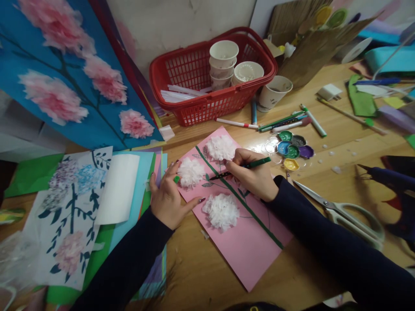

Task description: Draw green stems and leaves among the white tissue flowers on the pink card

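Note:
A pink sheet (pixel 246 263) lies slanted on the table, bearing a dark green painted stem (pixel 253 210), drawn leaves and white ruffled paper flowers (pixel 222 211). My right hand (pixel 254 177) is closed around a marker (pixel 258 163) with a green end and a dark dotted barrel. Its tip meets the sheet beside a small leaf, left of the stem. With thumb and fingers spread, my left hand (pixel 168 196) rests at the sheet's left edge, near the left flower (pixel 191 172). A small green piece (pixel 177 179) shows at its fingers; whether it is held I cannot tell.
Behind the sheet stands a red basket (pixel 201 108) with paper cups and white strips. Pens and a paint palette (pixel 292 151) lie to the right, with scissors (pixel 337 209) and a glue gun (pixel 389 181). Left are a flower painting (pixel 69 216), coloured papers and a blue flower panel (pixel 106 116).

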`<state>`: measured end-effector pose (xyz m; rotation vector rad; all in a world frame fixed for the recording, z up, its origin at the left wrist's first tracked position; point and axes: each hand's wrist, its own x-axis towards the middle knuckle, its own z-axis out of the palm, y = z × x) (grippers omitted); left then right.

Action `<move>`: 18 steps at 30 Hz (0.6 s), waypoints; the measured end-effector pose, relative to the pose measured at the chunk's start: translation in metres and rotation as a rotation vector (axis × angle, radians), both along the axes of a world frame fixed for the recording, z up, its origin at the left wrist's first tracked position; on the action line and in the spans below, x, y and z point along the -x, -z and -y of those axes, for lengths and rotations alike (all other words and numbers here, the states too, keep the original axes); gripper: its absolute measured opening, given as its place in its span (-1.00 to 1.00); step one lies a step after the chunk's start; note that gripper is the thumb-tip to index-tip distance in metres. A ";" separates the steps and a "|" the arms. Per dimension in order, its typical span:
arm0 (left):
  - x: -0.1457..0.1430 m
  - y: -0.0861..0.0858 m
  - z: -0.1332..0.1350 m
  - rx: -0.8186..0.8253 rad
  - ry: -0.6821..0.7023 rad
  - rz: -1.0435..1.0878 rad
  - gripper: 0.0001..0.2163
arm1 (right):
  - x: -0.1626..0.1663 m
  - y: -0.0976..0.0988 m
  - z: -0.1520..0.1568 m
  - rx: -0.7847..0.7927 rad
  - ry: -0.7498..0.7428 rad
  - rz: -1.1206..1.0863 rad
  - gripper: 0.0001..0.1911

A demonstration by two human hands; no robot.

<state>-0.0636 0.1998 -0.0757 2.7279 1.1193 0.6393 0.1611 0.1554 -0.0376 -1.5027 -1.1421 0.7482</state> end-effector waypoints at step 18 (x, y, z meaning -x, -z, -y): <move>-0.001 0.000 0.000 -0.008 0.013 0.010 -0.34 | 0.002 0.000 -0.001 -0.017 0.048 -0.007 -0.66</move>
